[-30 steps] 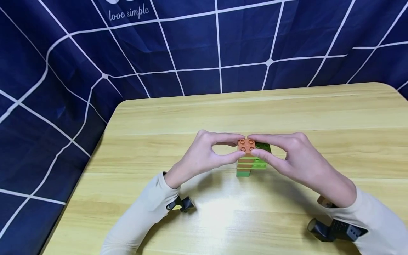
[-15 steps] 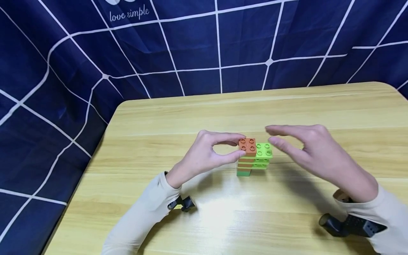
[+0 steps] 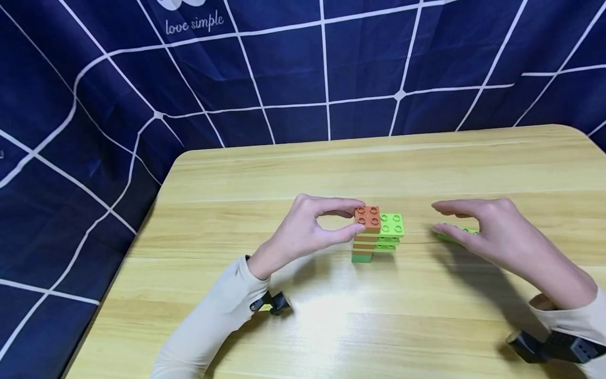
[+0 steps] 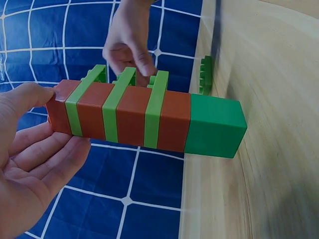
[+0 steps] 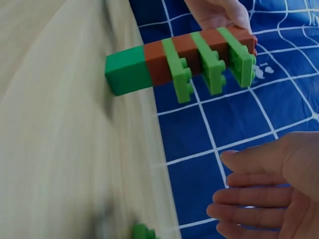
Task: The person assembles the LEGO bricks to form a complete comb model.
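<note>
A toy brick tower (image 3: 367, 223) stands on the table. It has a green brick (image 4: 219, 124) at the base, then orange-brown bricks (image 4: 132, 107) alternating with thin light-green plates (image 3: 392, 225) that jut out to the right. My left hand (image 3: 312, 226) pinches the top orange-brown brick between thumb and fingers. To the right, my right hand (image 3: 504, 245) holds nothing, thumb and fingers apart. Beneath it a loose light-green plate (image 4: 206, 74) lies on the table, partly covered by the hand in the head view; only its end (image 5: 143, 232) shows in the right wrist view.
The wooden table (image 3: 265, 184) has a rounded far edge. Behind and to the left hangs a dark blue curtain (image 3: 284, 68) with white grid lines. Small black cameras (image 3: 272, 302) sit at the wrists, close over the tabletop.
My right hand has left the tower's top and moved right, over the loose light-green plate. The tower's uppermost plate is now uncovered. My left hand keeps its hold on the top brick.
</note>
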`<control>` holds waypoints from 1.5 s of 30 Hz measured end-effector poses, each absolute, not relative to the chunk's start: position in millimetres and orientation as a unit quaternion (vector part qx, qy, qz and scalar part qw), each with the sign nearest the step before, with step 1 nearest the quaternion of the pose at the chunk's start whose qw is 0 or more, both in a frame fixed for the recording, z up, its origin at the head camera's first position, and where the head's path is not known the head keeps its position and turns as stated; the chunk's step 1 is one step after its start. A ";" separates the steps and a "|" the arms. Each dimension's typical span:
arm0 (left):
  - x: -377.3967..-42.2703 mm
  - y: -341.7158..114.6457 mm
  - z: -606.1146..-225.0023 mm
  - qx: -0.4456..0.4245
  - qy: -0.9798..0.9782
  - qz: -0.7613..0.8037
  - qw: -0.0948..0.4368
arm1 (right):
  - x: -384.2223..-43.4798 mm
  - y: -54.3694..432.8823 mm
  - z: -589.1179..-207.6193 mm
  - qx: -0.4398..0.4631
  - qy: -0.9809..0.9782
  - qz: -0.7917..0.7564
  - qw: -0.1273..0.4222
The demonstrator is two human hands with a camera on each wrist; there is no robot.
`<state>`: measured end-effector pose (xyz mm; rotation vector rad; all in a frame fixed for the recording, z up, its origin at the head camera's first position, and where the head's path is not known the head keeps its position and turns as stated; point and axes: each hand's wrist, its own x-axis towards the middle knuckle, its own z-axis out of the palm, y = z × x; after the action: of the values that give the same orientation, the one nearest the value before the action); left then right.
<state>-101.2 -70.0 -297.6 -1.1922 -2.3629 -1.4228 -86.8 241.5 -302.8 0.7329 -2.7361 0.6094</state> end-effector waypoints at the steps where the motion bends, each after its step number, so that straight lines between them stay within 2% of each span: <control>1: -101.3 -69.7 -297.5 -0.395 -0.785 -0.472 0.068 | -87.0 244.0 -305.7 0.249 -0.939 0.206 0.118; 10: -101.0 -67.7 -296.8 -0.393 -0.787 -0.471 0.066 | -93.7 261.1 -327.0 0.242 -0.952 0.157 0.105; 19: -99.8 -67.7 -298.4 -0.394 -0.788 -0.468 0.063 | -100.9 271.6 -336.5 0.185 -0.976 0.111 -0.012; 24: -99.3 -68.2 -298.5 -0.395 -0.789 -0.467 0.062 | -103.8 276.2 -340.9 0.185 -0.977 0.100 -0.044; 45: -98.8 -70.4 -299.7 -0.393 -0.786 -0.473 0.067 | -105.4 274.8 -339.9 0.201 -0.974 0.103 -0.023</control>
<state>-98.8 -70.4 -299.7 -1.1844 -2.3679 -1.4252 -105.4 274.8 -339.9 0.6402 -3.1057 0.3271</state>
